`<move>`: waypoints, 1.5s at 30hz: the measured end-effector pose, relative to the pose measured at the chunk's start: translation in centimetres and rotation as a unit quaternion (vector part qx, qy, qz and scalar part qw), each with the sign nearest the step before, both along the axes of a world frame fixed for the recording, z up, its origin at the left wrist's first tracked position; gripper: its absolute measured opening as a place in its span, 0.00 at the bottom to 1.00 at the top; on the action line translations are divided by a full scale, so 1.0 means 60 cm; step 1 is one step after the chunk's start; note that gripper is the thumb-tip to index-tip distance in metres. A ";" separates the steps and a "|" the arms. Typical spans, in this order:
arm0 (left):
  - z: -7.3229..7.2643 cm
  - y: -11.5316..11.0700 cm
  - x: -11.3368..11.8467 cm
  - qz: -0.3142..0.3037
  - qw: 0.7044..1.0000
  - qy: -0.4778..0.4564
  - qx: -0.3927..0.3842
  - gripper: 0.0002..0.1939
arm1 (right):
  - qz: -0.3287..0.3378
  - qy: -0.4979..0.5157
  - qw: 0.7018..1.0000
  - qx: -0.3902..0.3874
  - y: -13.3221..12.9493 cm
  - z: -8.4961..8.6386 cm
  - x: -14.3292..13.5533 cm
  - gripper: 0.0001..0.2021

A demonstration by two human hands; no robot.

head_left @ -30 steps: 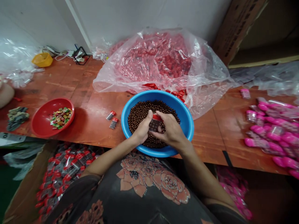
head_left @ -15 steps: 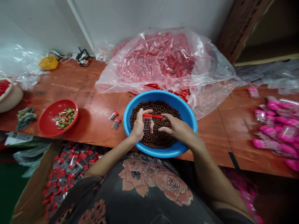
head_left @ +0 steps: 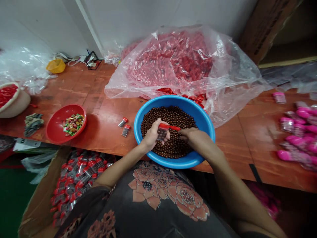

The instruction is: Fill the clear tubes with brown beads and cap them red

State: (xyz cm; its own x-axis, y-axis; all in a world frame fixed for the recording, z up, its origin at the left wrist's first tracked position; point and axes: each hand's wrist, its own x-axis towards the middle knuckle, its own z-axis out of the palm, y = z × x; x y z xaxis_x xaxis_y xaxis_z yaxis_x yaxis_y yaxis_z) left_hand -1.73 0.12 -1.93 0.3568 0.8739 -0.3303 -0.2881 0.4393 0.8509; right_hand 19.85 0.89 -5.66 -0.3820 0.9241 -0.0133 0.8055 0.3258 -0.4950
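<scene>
My left hand is wrapped round a small clear plastic box with brown balls showing inside. Its red flip lid is swung open to the right. Below both hands is a blue basin filled with shiny brown balls. My right hand is down at the balls on the right side, its fingers curled close to the lid's end; their tips are partly hidden. Left of the basin lie two small filled boxes with red lids.
Behind the basin sits a large clear bag of red parts. On the left are a red bowl of wrapped sweets, a cloth and a white tub. Pink-capped containers lie right. A carton below holds red-lidded boxes.
My right hand has moved away from the lid, down to the balls, and its fingers have curled in. The box in my left hand has shifted slightly right and tilted.
</scene>
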 end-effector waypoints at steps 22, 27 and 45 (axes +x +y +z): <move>0.023 -0.007 0.016 -0.058 0.998 -0.004 0.033 0.36 | -0.199 0.383 0.899 -0.080 -0.068 0.045 -0.050 0.17; 0.011 -0.017 0.026 -0.084 0.993 0.067 0.043 0.39 | -0.200 0.405 0.892 0.024 -0.075 0.056 -0.062 0.13; 0.010 -0.029 0.037 -0.036 0.998 -0.013 -0.042 0.26 | 0.063 0.051 0.932 0.354 -0.055 0.058 -0.081 0.29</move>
